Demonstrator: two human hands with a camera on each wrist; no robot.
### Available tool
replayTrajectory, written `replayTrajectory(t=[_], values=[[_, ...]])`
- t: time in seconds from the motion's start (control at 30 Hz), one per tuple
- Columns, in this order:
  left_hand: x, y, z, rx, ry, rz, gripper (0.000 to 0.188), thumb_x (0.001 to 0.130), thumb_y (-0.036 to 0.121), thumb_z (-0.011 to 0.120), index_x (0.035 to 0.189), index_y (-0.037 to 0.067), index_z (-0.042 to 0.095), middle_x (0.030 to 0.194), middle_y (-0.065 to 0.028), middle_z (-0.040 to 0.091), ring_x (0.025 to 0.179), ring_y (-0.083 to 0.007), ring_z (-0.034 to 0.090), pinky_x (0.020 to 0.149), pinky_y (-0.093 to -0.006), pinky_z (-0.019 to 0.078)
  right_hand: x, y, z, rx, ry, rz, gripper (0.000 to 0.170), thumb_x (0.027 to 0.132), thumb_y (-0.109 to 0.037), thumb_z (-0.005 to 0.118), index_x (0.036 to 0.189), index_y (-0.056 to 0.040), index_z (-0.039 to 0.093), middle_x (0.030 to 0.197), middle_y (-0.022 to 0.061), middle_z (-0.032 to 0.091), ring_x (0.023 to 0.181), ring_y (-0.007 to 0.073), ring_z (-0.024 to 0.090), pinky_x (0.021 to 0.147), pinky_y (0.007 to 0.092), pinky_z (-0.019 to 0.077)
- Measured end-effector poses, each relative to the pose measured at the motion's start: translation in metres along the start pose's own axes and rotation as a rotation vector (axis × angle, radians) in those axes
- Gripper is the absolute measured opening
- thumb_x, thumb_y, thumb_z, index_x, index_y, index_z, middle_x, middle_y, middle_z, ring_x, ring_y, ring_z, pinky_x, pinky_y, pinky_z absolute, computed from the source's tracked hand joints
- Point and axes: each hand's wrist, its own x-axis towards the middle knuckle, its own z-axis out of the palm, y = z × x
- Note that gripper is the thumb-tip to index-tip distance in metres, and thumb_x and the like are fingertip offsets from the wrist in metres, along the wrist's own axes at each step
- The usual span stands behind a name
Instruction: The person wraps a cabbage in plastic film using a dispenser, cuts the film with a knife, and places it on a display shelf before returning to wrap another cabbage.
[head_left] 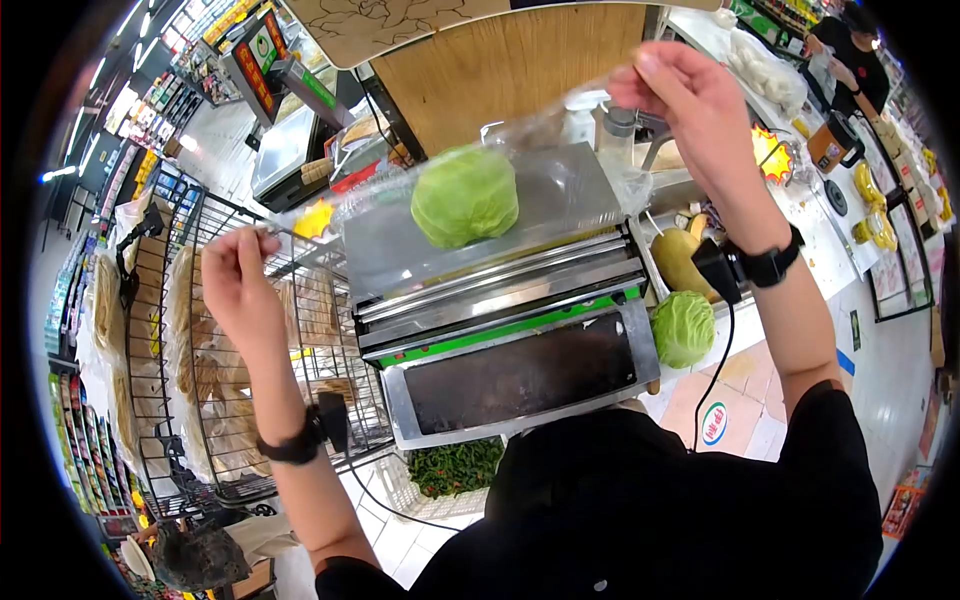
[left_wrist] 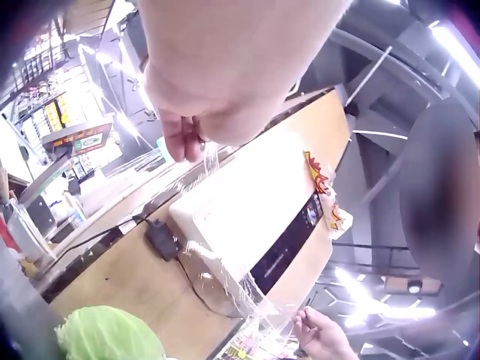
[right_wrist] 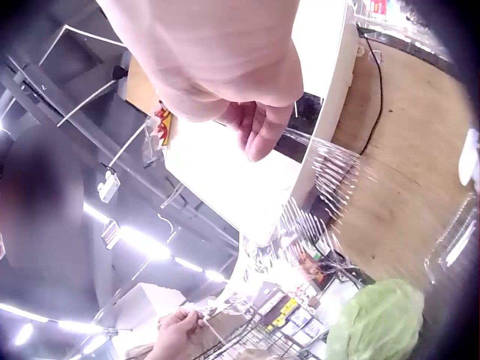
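My left hand (head_left: 243,300) and right hand (head_left: 695,110) are raised wide apart, each pinching an end of a sheet of clear cling film (right_wrist: 336,176). The film is stretched between them across the far side of a green cabbage (head_left: 465,200). The cabbage sits on the metal top of a film wrapping machine (head_left: 500,305), whose dark plate (head_left: 520,375) lies nearest my body. In the right wrist view, wrinkled film runs down from the fingertips. The left wrist view shows the film trailing from the left hand toward the right one.
A second cabbage (head_left: 684,330) lies right of the machine, beside a tray with a yellowish melon (head_left: 678,262). A wire cart (head_left: 200,350) with bagged goods stands at left. Below is a basket of green leaves (head_left: 455,468). Another person (head_left: 850,65) is at far right.
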Motion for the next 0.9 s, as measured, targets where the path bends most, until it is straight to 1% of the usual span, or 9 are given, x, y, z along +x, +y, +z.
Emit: replayTrajectory(t=[0.1,0.2,0.33,0.37,0.5,0.6,0.7,0.8,0.9], values=[[0.045,-0.019,0.011,-0.010,0.049,0.005,0.007,0.102,0.003,0.057,0.102,-0.004,0.057,0.096,-0.0130,0.069,0.083,-0.0142,0.068,0.079,-0.0277,0.0561,0.030,0.016,0.014,0.074,0.036,-0.141,0.021,0.103,-0.012,0.060,0.114,0.0049,0.064,0.107,0.0147,0.074,0.096,0.0190,0.073,0.090,0.0292,0.0572],[0.081,-0.034,0.026,-0.009,0.112,0.028,0.009,0.102,0.004,0.057,0.102,-0.005,0.058,0.097,-0.0141,0.069,0.083,-0.0156,0.070,0.079,-0.0285,0.0584,0.037,0.030,0.036,-0.152,0.130,-0.470,0.021,0.102,-0.011,0.060,0.116,0.0043,0.064,0.106,0.0106,0.075,0.098,0.0177,0.072,0.090,0.0287,0.0572],[0.098,-0.101,0.051,-0.029,0.188,-0.060,0.011,0.101,0.006,0.059,0.098,-0.005,0.058,0.098,-0.0164,0.071,0.085,-0.0188,0.072,0.080,-0.0289,0.0598,0.043,0.068,0.037,-0.899,-0.126,-0.830,0.026,0.095,-0.007,0.063,0.121,0.0006,0.063,0.132,0.0164,0.064,0.130,0.0358,0.057,0.109,0.0424,0.0460],[0.099,-0.113,0.059,0.001,0.217,-0.062,0.011,0.100,0.005,0.060,0.096,-0.004,0.059,0.096,-0.0152,0.071,0.086,-0.0187,0.072,0.080,-0.0296,0.0594,0.052,0.083,0.030,-0.954,-0.154,-0.789,0.035,0.095,-0.013,0.063,0.126,0.0026,0.060,0.143,0.0246,0.052,0.138,0.0434,0.044,0.115,0.0482,0.0385],[0.094,-0.175,0.093,0.082,0.079,-0.068,0.011,0.097,0.009,0.065,0.094,0.000,0.062,0.092,-0.0096,0.073,0.082,-0.0141,0.068,0.075,-0.0293,0.0541,0.073,0.153,0.010,-1.208,-0.139,-0.607,0.065,0.096,-0.037,0.066,0.139,0.0083,0.049,0.142,0.0314,0.050,0.135,0.0459,0.046,0.113,0.0488,0.0397],[0.088,-0.192,0.110,0.127,-0.020,-0.153,0.013,0.102,0.010,0.061,0.099,-0.002,0.063,0.094,-0.0088,0.072,0.088,-0.0137,0.068,0.080,-0.0264,0.0526,0.044,0.133,0.044,-0.873,-0.439,-0.048,0.081,0.091,-0.047,0.071,0.144,0.0075,0.044,0.142,0.0299,0.052,0.134,0.0431,0.049,0.111,0.0474,0.0430],[0.086,-0.183,0.114,0.082,0.013,-0.091,0.012,0.101,0.009,0.059,0.095,-0.002,0.062,0.089,-0.0080,0.072,0.080,-0.0121,0.066,0.076,-0.0270,0.0521,0.034,0.138,0.067,-0.602,-0.430,0.155,0.090,0.085,-0.054,0.076,0.144,0.0073,0.045,0.140,0.0288,0.054,0.132,0.0398,0.053,0.108,0.0452,0.0458],[0.088,-0.173,0.111,-0.007,0.014,-0.125,0.011,0.102,0.008,0.058,0.099,-0.003,0.061,0.095,-0.0090,0.071,0.085,-0.0124,0.066,0.079,-0.0273,0.0526,0.046,0.162,0.082,-0.507,-0.481,0.380,0.078,0.086,-0.039,0.081,0.147,-0.0027,0.047,0.137,0.0171,0.058,0.125,0.0281,0.058,0.104,0.0384,0.0467],[0.088,-0.173,0.104,0.015,-0.020,-0.106,0.009,0.102,0.006,0.057,0.100,-0.003,0.059,0.100,-0.0106,0.071,0.090,-0.0125,0.066,0.081,-0.0264,0.0528,0.050,0.178,0.085,-0.412,-0.621,0.251,0.059,0.089,-0.032,0.079,0.136,-0.0047,0.057,0.128,0.0126,0.062,0.116,0.0238,0.060,0.099,0.0358,0.0470]])
